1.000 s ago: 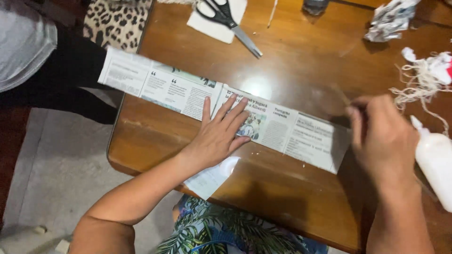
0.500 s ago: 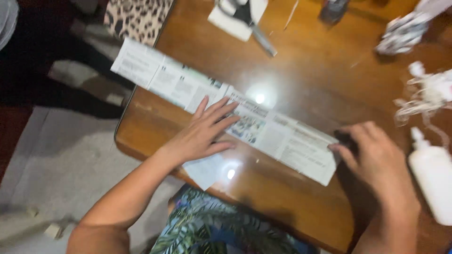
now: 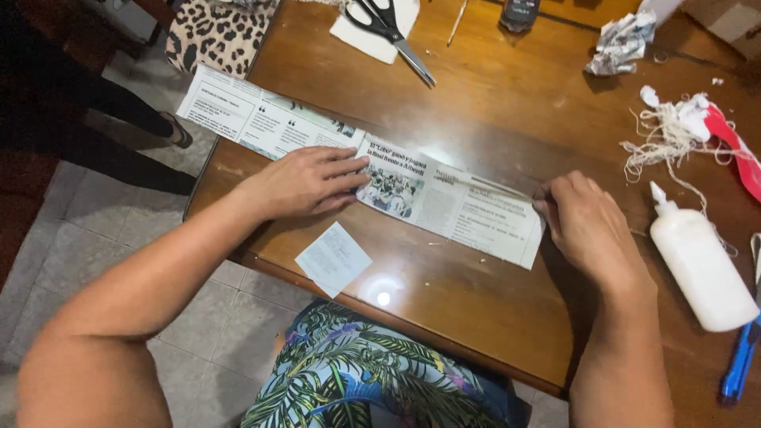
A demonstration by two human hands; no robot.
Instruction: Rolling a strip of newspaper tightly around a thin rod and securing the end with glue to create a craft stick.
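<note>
the newspaper strip [image 3: 412, 186] lies slantwise across the wooden table [image 3: 507, 103], its left end overhanging the edge. the left hand [image 3: 305, 182] presses flat, unclenched, pinning it. the right hand [image 3: 590, 230] pinches a thin stick [image 3: 483, 184] on the strip's right corner, seemingly to roll it.

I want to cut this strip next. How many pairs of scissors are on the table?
1: the scissors lie on a white paper at the table's far edge, beyond the newspaper strip. Others may lie outside the view.

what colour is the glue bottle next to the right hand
White, with a white pointed nozzle: the glue bottle lies on the wooden table, beside the right hand. Clearest in the head view.
</note>
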